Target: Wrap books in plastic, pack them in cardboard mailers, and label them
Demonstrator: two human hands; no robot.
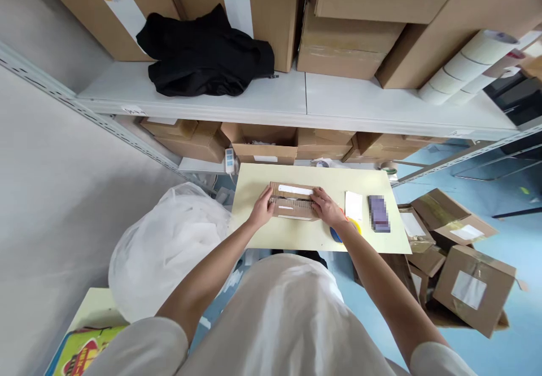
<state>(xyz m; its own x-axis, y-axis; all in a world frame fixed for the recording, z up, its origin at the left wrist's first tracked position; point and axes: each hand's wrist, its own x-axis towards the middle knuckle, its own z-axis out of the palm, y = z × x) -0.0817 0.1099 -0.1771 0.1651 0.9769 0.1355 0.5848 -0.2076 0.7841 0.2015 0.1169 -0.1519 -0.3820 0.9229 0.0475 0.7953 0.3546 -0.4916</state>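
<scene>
A small cardboard box (292,211) rests on the pale yellow table (271,237), with a dark gap running along the middle of its top flaps. My left hand (262,206) grips its left end, fingers on the upper edge and thumb lower down. At the right end my right hand (327,205) holds the box, fingertips over the top flap. Partly under my right wrist lies a tape roll or dispenser (337,235) in blue and yellow; my forearm hides some of it. A white paper slip (353,205) and a blurred purple item (379,214) lie further right.
Above the table's back edge runs a grey shelf (271,105) bearing large cartons (351,37), black cloth (207,54) and white label rolls (468,68). A big white plastic bag (165,246) bulges on the left. Several used cartons (474,285) are piled at the right.
</scene>
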